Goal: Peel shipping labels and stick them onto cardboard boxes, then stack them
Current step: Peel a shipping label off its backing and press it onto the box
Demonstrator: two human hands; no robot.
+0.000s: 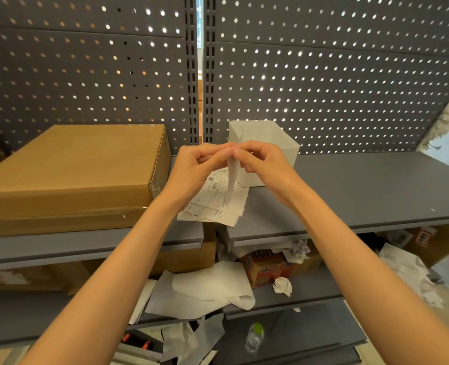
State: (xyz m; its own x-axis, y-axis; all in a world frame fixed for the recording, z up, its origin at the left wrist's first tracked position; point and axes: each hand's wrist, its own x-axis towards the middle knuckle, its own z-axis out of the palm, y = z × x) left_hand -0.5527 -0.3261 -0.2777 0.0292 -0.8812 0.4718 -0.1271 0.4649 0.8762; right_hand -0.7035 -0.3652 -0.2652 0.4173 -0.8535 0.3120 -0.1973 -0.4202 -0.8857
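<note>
Both hands meet at twelve o'clock above the shelf edge: the left hand [202, 162] and the right hand [260, 159] pinch the top of a thin white paper label strip [232, 172], hung edge-on, likely to split label from backing. Directly below lies the loose pile of printed shipping labels [218, 204]. At nine o'clock sits the closed flat brown cardboard box [86, 164]. Behind the hands stands an open white plastic bin [268, 135]; its contents are hidden.

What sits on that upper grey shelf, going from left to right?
Cardboard box → pile of shipping labels → white plastic bin, with both hands pinching a label just in front of it.
</note>
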